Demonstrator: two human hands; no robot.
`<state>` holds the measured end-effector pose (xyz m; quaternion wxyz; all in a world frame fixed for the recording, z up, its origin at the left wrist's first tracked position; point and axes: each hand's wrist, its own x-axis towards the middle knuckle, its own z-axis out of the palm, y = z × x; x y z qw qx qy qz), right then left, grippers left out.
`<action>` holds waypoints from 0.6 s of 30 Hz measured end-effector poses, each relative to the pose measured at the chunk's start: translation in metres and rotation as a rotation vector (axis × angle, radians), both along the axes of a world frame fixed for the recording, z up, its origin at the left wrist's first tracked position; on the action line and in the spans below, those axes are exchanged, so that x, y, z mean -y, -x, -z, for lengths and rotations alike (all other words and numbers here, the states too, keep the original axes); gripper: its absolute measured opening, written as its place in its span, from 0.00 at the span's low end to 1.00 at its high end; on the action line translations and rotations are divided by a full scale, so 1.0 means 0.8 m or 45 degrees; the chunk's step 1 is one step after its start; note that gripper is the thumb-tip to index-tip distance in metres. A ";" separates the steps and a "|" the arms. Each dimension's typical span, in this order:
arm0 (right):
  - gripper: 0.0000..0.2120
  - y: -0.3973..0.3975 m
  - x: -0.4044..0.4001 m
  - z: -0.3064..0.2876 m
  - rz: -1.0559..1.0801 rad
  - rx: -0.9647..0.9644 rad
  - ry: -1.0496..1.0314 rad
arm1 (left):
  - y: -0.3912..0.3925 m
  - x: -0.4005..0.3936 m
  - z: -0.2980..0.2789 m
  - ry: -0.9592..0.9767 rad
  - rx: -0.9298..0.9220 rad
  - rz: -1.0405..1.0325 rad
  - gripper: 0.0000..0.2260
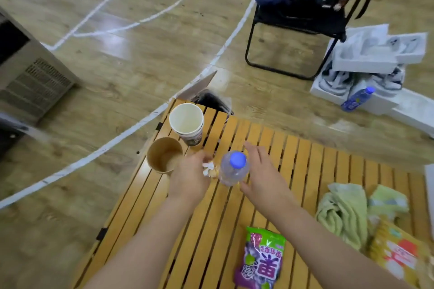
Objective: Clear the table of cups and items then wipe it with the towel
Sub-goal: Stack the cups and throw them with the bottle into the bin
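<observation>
On the slatted wooden table stand a white paper cup at the far left corner and a brown paper cup just in front of it. My left hand pinches small crumpled white scraps beside the brown cup. A clear water bottle with a blue cap stands upright between my hands. My right hand is spread around its right side, fingers straight; contact is unclear. A green towel lies bunched at the right. A purple and green snack bag lies near me.
A yellow snack packet lies at the table's right edge. Past the far corner sits a dark bin with a flap. On the floor beyond are a black folding chair, white foam packaging and a blue bottle. A grey unit stands left.
</observation>
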<state>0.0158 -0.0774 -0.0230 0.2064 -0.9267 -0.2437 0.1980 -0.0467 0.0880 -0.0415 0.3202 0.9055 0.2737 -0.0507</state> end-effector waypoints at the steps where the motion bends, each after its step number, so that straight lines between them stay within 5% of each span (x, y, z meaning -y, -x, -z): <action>1: 0.42 0.003 -0.008 -0.003 -0.052 0.059 0.000 | 0.007 -0.010 -0.005 -0.130 0.117 -0.118 0.17; 3: 0.37 0.010 -0.022 -0.005 -0.105 0.149 0.014 | 0.022 -0.037 -0.013 -0.426 0.302 -0.231 0.14; 5: 0.29 0.015 -0.034 -0.008 -0.057 0.125 -0.032 | 0.035 -0.066 -0.012 -0.568 0.247 -0.227 0.16; 9: 0.24 0.015 -0.050 -0.013 0.034 0.070 -0.069 | 0.048 -0.109 0.006 -0.172 -0.180 -0.202 0.37; 11: 0.23 0.014 -0.053 -0.015 0.077 0.067 -0.070 | 0.048 -0.121 0.022 -0.204 -0.332 0.011 0.43; 18: 0.23 0.027 -0.071 0.000 0.255 0.132 -0.030 | 0.039 -0.134 0.075 -0.581 -0.367 0.356 0.05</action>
